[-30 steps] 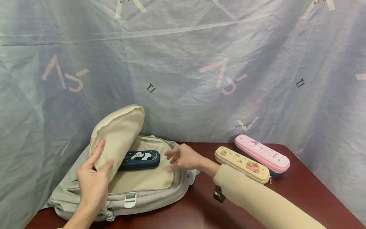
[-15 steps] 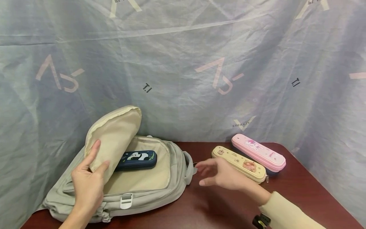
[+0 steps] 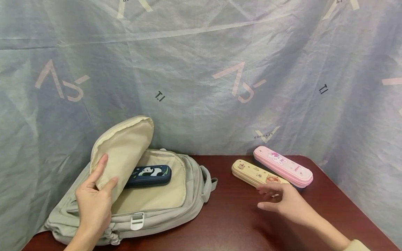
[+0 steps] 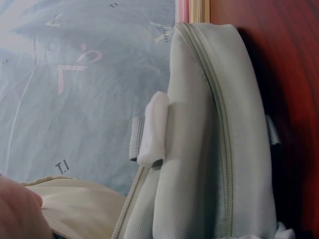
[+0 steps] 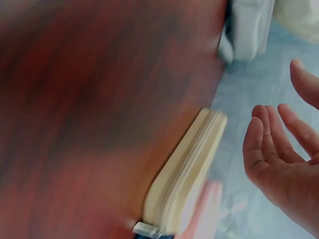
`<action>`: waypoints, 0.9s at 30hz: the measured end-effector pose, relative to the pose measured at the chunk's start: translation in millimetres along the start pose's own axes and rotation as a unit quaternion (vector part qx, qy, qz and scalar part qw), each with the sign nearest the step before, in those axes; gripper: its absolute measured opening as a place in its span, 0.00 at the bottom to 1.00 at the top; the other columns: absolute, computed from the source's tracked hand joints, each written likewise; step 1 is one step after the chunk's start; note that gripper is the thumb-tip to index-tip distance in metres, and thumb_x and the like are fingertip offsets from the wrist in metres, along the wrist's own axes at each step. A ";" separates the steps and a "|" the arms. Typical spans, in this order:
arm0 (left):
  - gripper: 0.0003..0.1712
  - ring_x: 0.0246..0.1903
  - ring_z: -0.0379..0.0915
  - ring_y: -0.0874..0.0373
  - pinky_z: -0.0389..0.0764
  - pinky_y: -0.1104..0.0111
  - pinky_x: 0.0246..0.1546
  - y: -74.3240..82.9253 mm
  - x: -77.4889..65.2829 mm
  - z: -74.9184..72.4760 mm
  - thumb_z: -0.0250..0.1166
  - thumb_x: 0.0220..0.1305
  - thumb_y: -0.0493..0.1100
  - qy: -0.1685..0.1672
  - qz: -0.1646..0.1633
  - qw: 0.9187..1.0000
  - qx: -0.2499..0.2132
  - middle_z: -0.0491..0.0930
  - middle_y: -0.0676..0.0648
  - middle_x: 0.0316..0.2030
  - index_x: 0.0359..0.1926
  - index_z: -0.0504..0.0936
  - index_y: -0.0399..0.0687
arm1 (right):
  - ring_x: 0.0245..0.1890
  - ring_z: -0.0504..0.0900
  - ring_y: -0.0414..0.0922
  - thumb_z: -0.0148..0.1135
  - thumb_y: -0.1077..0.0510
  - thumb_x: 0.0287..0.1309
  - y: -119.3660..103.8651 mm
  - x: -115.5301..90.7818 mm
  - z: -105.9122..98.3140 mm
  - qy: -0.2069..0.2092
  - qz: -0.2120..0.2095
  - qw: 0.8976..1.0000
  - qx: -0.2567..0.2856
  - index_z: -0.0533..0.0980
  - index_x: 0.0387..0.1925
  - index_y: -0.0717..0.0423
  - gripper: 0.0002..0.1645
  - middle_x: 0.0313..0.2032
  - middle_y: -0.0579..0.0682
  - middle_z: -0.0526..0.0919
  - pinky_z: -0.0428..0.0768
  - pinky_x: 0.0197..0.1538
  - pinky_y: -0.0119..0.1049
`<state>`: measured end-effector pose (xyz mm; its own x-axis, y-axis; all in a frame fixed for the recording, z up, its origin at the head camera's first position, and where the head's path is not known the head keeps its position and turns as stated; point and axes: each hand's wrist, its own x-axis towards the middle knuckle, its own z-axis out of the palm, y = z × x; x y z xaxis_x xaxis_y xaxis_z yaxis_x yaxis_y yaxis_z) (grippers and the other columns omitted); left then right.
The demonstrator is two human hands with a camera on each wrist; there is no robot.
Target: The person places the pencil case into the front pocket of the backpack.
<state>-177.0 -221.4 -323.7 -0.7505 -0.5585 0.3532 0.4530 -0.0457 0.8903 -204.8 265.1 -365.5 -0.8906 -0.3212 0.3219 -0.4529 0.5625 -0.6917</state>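
Note:
A pale grey-green backpack [image 3: 166, 217] lies on the table at the left with its front compartment unzipped. My left hand [image 3: 93, 205] holds up the compartment's cream-lined flap [image 3: 127, 148], some fingers hidden behind the cloth. Inside, on the cream lining, rests a navy pencil case [image 3: 154, 178] with a panda on it, its left end covered by the flap. My right hand [image 3: 290, 205] holds nothing; its fingers are loosely bent near a cream-yellow pencil case [image 3: 249, 172] and overlap its front end in the head view. The right wrist view shows that case's zipped side [image 5: 185, 169] apart from the fingers.
A pink pencil case [image 3: 284, 166] with a rabbit picture lies just behind the yellow one. Grey printed cloth [image 3: 201, 87] hangs round the back and sides of the dark red table [image 3: 226, 218]. The backpack's top handle [image 3: 207, 184] points right.
My right hand has drawn back from beside the backpack's opening, moving right to the yellow pencil case. The left hand keeps holding the flap up. The view has turned slightly right.

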 end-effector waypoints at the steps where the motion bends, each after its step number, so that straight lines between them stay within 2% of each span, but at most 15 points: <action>1: 0.42 0.76 0.57 0.58 0.69 0.76 0.66 0.2 -0.1 0.1 0.59 0.60 0.13 0.000 0.000 1.000 -0.001 0.74 0.52 0.71 0.70 0.79 0.49 | 0.40 0.86 0.41 0.83 0.59 0.53 4.3 -3.5 -3.6 0.003 0.012 1.000 -0.004 0.86 0.53 0.60 0.25 0.42 0.46 0.88 0.87 0.43 0.39; 7: 0.41 0.77 0.54 0.59 0.62 0.75 0.71 0.7 -1.0 -0.4 0.59 0.60 0.13 -0.003 0.000 1.000 0.000 0.75 0.53 0.71 0.70 0.78 0.46 | 0.31 0.84 0.39 0.84 0.56 0.51 25.7 -20.1 -25.2 0.034 0.067 0.996 -0.046 0.85 0.56 0.63 0.31 0.33 0.47 0.87 0.83 0.33 0.34; 10: 0.39 0.78 0.50 0.61 0.55 0.74 0.74 1.4 -0.4 -3.1 0.56 0.65 0.15 -0.026 -0.012 1.000 -0.013 0.73 0.53 0.72 0.73 0.75 0.45 | 0.28 0.81 0.38 0.85 0.54 0.49 33.7 -23.1 -33.6 0.053 0.081 0.992 -0.077 0.84 0.57 0.62 0.34 0.28 0.44 0.85 0.80 0.31 0.32; 14: 0.36 0.79 0.46 0.63 0.48 0.75 0.76 4.6 1.7 -7.4 0.50 0.72 0.18 -0.068 -0.037 0.997 -0.019 0.67 0.52 0.76 0.76 0.69 0.43 | 0.29 0.80 0.36 0.86 0.51 0.48 42.3 -24.7 -42.4 0.063 0.095 0.987 -0.108 0.84 0.58 0.62 0.36 0.31 0.46 0.84 0.78 0.31 0.32; 20: 0.35 0.80 0.42 0.65 0.44 0.76 0.76 7.2 3.8 -10.6 0.49 0.76 0.22 -0.114 -0.046 0.992 0.013 0.61 0.54 0.79 0.79 0.65 0.47 | 0.34 0.81 0.37 0.87 0.49 0.46 54.5 -25.0 -52.2 0.069 0.090 0.985 -0.132 0.83 0.59 0.61 0.40 0.40 0.50 0.87 0.78 0.34 0.32; 24: 0.36 0.80 0.40 0.65 0.44 0.76 0.76 5.7 2.8 -12.4 0.50 0.76 0.22 -0.121 -0.048 0.991 0.011 0.59 0.54 0.79 0.80 0.64 0.46 | 0.41 0.82 0.44 0.88 0.45 0.43 63.2 -23.7 -54.7 0.062 0.085 0.980 -0.170 0.83 0.61 0.60 0.44 0.45 0.50 0.88 0.79 0.38 0.35; 27: 0.36 0.80 0.39 0.65 0.44 0.76 0.76 4.2 2.3 -12.3 0.49 0.76 0.22 -0.115 -0.054 0.992 -0.005 0.60 0.54 0.79 0.79 0.63 0.46 | 0.43 0.83 0.49 0.88 0.43 0.42 68.4 -22.1 -57.2 0.059 0.085 0.976 -0.193 0.83 0.62 0.61 0.47 0.45 0.52 0.88 0.79 0.39 0.38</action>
<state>-170.9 -233.1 -322.6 -0.8844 -0.3465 0.3126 0.3673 -0.1036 0.9243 -218.5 354.3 -383.0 -0.9423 -0.1206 0.3123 -0.2596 0.8521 -0.4545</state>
